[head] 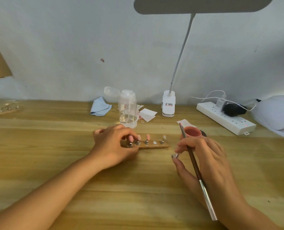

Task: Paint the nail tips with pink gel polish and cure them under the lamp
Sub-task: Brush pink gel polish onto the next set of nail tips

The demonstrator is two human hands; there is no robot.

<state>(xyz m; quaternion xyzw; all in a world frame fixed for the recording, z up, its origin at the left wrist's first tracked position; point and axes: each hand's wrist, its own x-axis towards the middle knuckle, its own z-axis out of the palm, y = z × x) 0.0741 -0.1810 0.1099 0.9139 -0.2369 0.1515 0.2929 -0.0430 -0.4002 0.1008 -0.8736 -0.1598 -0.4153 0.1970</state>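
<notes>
On the wooden bench (55, 130), just below the middle of the frame, lies a short wooden strip (154, 147) carrying a row of small metal stands. Three of them, toward the strip's left, bear pink nail tips (148, 136). The stand at the right end bears an unpainted clear tip (164, 137), and between these one round spot (154, 143) on the strip is bare. The left hand (116, 145) comes in from the lower left, its fingers curled round the strip's left end. The right hand (206, 160), at lower right of centre, holds a brush (191, 155) with a brown handle and a silver end. The brush's tip points up toward an open pot of pink gel (192, 131) just beyond the fingers. The same hand pinches a loose metal stand (174, 156) between thumb and fingertip; whether a tip sits on it cannot be told. At the right edge stands the white curing lamp (277, 112), well apart from the strip, with a white power strip (225, 118) beside it. Along the back wall are a clip-on desk lamp (168, 103), a clear pump bottle (128, 108), a blue cloth (100, 107) and white wipes (147, 114).
</notes>
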